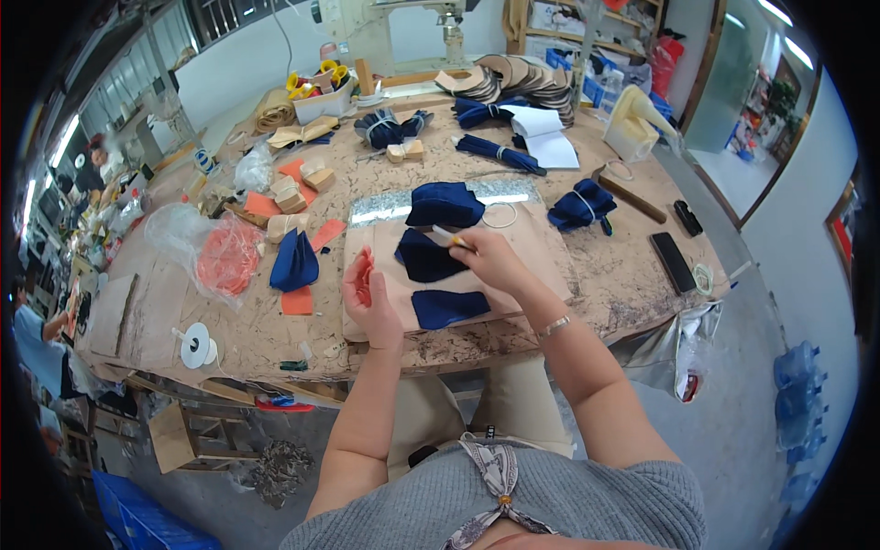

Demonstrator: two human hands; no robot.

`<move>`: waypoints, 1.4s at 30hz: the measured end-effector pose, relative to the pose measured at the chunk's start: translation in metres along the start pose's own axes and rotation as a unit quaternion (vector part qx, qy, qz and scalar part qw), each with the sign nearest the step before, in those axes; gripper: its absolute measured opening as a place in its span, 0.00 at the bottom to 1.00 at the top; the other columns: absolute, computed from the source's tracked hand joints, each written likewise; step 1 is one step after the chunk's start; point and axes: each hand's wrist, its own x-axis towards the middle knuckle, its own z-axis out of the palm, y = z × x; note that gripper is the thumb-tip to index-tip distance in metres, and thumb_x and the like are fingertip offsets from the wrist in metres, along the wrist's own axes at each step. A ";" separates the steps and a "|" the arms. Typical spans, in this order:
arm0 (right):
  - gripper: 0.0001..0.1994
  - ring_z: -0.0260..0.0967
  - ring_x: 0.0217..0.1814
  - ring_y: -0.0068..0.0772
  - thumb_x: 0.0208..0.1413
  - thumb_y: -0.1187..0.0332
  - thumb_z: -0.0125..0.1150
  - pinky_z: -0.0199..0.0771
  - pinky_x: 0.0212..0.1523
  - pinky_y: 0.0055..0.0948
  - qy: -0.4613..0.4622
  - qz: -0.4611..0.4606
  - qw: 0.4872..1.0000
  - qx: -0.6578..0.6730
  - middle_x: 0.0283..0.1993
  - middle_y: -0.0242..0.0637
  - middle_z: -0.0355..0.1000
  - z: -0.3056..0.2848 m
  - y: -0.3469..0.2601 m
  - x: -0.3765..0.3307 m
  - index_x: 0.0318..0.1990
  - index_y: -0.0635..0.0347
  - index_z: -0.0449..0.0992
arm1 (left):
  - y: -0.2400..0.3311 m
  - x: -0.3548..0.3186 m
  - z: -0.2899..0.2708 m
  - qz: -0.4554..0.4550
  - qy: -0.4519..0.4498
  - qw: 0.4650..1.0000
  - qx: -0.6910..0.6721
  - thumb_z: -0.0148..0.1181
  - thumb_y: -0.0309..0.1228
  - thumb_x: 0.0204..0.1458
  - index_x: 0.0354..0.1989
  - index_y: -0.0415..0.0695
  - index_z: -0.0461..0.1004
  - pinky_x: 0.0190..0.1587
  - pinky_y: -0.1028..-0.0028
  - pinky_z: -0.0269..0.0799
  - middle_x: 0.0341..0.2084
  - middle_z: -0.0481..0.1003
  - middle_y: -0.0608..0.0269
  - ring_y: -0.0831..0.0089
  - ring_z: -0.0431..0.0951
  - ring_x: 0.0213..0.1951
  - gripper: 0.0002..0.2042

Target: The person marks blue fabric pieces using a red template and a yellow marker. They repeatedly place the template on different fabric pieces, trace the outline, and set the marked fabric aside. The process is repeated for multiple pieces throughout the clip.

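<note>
Three dark blue fabric pieces lie in a column on a pale board [536,243]: an upper piece [445,203], a middle piece [424,258] and a lower piece [449,309]. Over the middle piece, my right hand [493,260] grips a slim tool [447,237] with a pale tip and some yellow; its exact kind is too small to tell. My left hand [369,298] is raised, cupped and loosely open, left of the pieces, and I see no object in it. A shiny metal strip [376,211] runs under the upper piece.
Left lie a folded blue piece [295,260], a plastic bag with coral-coloured contents [227,261] and a white spool [196,347]. Right are a tied blue bundle [583,205], a wooden-handled tool [632,198] and a black block [672,263]. Curved tan pieces [513,75] stand behind.
</note>
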 end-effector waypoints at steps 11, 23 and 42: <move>0.11 0.73 0.35 0.30 0.67 0.66 0.52 0.71 0.37 0.26 0.321 -0.070 0.942 -0.064 0.35 0.39 0.75 -0.019 0.041 -0.052 0.39 0.64 0.78 | 0.030 -0.012 0.015 0.112 -0.457 0.807 0.357 0.72 0.33 0.43 0.39 0.49 0.80 0.56 0.61 0.62 0.47 0.79 0.63 0.61 0.74 0.51 0.13; 0.06 0.75 0.29 0.26 0.61 0.72 0.60 0.74 0.31 0.25 0.202 0.061 0.968 0.138 0.30 0.40 0.75 0.006 0.019 -0.099 0.41 0.65 0.76 | 0.023 -0.021 0.020 0.147 -0.473 0.777 0.388 0.71 0.31 0.43 0.40 0.47 0.79 0.55 0.59 0.67 0.48 0.78 0.61 0.57 0.74 0.51 0.14; 0.04 0.74 0.27 0.33 0.58 0.74 0.62 0.72 0.29 0.28 0.197 -0.009 0.977 0.083 0.31 0.42 0.75 0.013 0.009 -0.085 0.39 0.63 0.77 | 0.026 -0.024 0.028 0.143 -0.472 0.773 0.400 0.71 0.33 0.42 0.37 0.51 0.80 0.51 0.62 0.68 0.46 0.78 0.67 0.63 0.75 0.51 0.12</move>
